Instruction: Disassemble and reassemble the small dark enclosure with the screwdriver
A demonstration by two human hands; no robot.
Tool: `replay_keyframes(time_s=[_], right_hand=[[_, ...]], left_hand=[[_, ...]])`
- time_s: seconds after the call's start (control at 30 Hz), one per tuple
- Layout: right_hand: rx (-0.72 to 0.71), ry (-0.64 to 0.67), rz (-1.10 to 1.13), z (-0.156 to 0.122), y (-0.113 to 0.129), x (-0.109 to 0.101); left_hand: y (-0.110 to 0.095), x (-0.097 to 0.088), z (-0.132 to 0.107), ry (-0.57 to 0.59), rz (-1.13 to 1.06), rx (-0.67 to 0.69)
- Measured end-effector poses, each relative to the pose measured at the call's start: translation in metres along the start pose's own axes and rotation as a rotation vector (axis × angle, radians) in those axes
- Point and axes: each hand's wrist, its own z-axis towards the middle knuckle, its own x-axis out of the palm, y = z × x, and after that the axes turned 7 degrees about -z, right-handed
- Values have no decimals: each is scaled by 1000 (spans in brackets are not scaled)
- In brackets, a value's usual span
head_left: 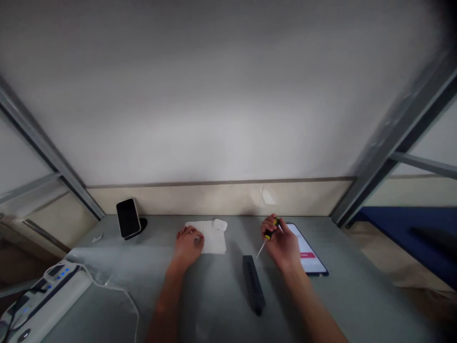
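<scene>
My right hand (282,245) is wrapped round the black and yellow handle of a screwdriver (270,232). Its thin shaft points down and to the left, with the tip just above the far end of a long black slotted bar (253,285) lying on the table; whether they touch I cannot tell. My left hand (188,245) rests at the left edge of a white paper sheet (214,244). Its fingers are curled with thumb and forefinger close together, and anything between them is too small to make out. A small white rounded case (220,225) sits on the paper's far right corner.
Beside my right hand lies a tablet or large phone (310,259) with a lit screen. A dark-screened device on a stand (128,219) stands at the back left. A power strip (53,295) with blue lights and a white cable (123,289) occupy the near left. A wall (214,200) closes the back.
</scene>
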Motion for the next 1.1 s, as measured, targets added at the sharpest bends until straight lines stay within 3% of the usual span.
replay_keyframes(time_s=[0.13, 0.2, 0.3, 0.4, 0.5, 0.57, 0.63, 0.73, 0.8, 0.9, 1.1], right_hand=[[-9, -1, -4, 0, 1, 0], [-6, -3, 15, -1, 1, 2], [-8, 4, 36, -2, 1, 3], [-12, 8, 71, -3, 1, 3], [-8, 3, 86, -4, 1, 4], [-6, 2, 69, -4, 1, 5], [-3, -1, 62, -4, 2, 5], [14, -14, 78, -3, 2, 5], [30, -27, 101, -3, 1, 5], [51, -53, 135, -2, -1, 5], [71, -95, 167, 1, -2, 2]], left_hand=[[-17, 2, -1, -33, -74, -9], [-33, 3, -5, -12, -209, 52], [-64, 6, -17, 129, -542, 206], [-90, 13, -32, 321, -823, 261], [-106, 23, -41, 511, -973, 195], [-110, 29, -43, 576, -1005, 121], [-111, 34, -42, 502, -981, 72], [-107, 39, -37, 250, -855, 46], [-102, 39, -34, 170, -738, 70], [-94, 34, -31, 197, -604, 135], [-92, 34, -32, 235, -536, 203]])
